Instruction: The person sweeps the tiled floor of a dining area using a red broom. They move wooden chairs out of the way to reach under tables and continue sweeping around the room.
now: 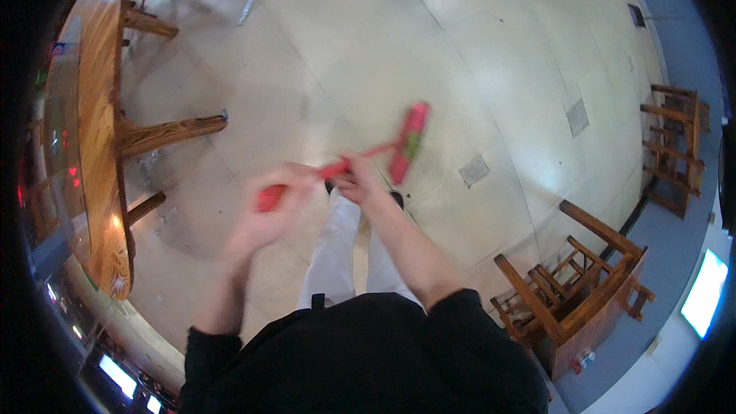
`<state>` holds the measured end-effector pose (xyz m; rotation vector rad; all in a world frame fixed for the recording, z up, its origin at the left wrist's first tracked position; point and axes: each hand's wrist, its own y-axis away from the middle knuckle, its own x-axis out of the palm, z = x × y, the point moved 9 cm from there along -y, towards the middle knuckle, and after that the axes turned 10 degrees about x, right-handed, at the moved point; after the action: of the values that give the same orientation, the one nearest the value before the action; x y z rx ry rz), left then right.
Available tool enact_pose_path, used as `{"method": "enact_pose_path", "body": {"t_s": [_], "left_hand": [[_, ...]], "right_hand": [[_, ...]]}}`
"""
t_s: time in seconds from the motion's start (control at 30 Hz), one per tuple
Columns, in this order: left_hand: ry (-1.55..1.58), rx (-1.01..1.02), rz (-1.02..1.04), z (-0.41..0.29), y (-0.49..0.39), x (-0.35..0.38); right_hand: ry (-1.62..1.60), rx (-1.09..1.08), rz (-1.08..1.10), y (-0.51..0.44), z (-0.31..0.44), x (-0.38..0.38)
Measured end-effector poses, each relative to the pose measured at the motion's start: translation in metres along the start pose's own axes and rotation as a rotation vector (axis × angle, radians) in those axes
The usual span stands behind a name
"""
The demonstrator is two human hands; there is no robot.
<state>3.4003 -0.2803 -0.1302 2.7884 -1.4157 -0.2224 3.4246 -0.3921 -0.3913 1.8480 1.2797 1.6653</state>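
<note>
A red broom (409, 144) with a pink-red head and a green patch spans from my hands toward the floor ahead of my feet. Around the upper end of its red handle, my left hand (282, 192) is closed; this hand is blurred by motion. Farther down the handle, my right hand (357, 179) grips it near my shoes. The broom head lies beyond my right hand, to the right. Its bristles cannot be made out, nor whether they touch the tiles.
A wooden table (100, 126) with a thick leg (178, 133) stands at left, small debris (152, 164) beneath. Wooden furniture (569, 293) stands upturned or tilted at lower right, with more chairs (673, 146) along the blue-grey wall (670, 17). A square floor plate (474, 171) lies right of the broom.
</note>
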Motion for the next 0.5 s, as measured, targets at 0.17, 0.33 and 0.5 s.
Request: {"method": "enact_pose_path", "body": {"t_s": [0.17, 0.33, 0.5], "left_hand": [[-0.424, -0.008, -0.174, -0.06, -0.007, -0.161], [-0.56, 0.117, -0.174, -0.115, 0.02, -0.21], [-0.135, 0.229, -0.258, -0.109, 0.067, -0.275]], "right_hand": [[0.048, 0.114, 0.217, -0.126, -0.052, 0.242], [-0.014, 0.194, 0.305, -0.141, -0.129, 0.333], [-0.012, 0.207, 0.251, -0.128, -0.198, 0.301]]}}
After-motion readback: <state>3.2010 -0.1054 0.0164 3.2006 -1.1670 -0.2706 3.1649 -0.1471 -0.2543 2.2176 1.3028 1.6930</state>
